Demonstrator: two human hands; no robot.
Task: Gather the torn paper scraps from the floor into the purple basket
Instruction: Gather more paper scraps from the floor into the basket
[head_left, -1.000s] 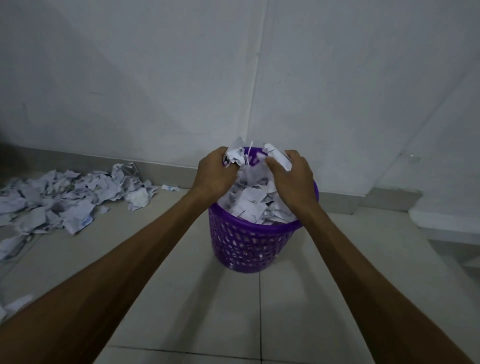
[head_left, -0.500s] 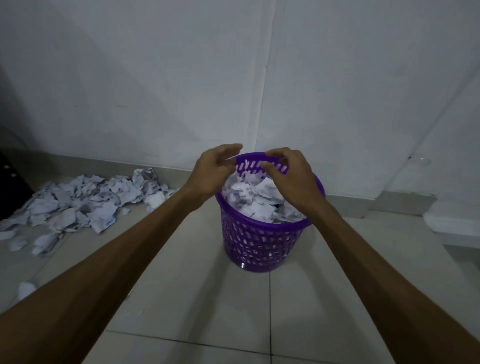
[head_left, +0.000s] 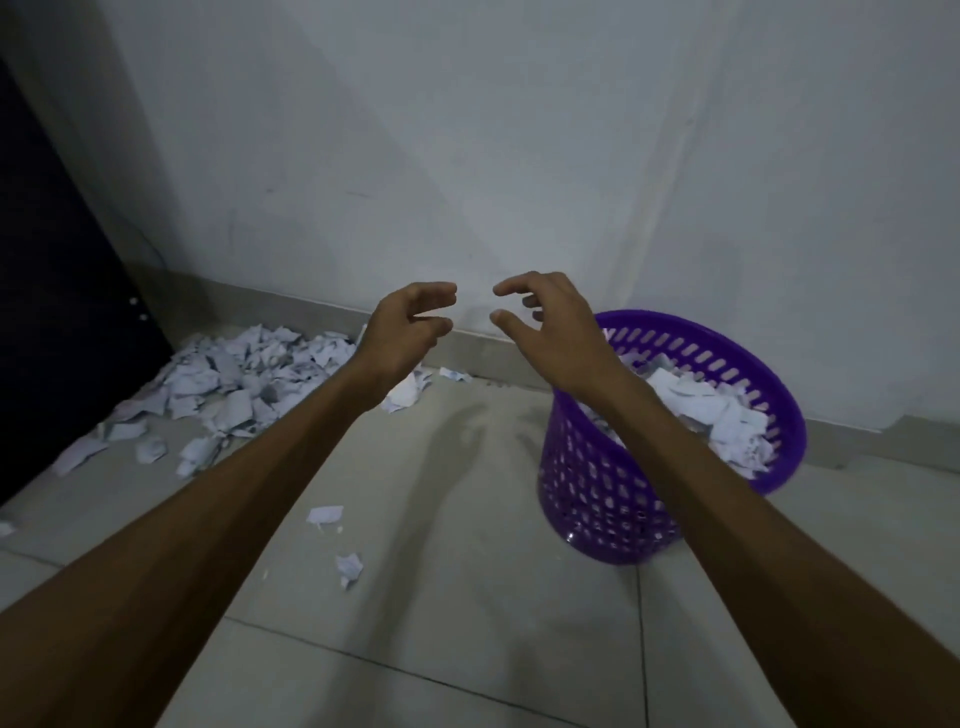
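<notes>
Head view: both arms stretched fwd over tiled floor (head_left: 467, 597), near white wall (head_left: 467, 130).
L hand (head_left: 405, 332): fingers curled loose, spread, holding nothing.
R hand (head_left: 550, 327): same, fingers apart, empty; forearm crosses basket's left rim.
Purple basket (head_left: 613, 499): upright on floor, right of hands, scraps inside (head_left: 717, 415) nearly to rim.
Scrap pile (head_left: 234, 379): on floor along wall, left of L hand.
Strays: two scraps (head_left: 324, 514) betw. forearms.

Head-height view, forward and downward.
</notes>
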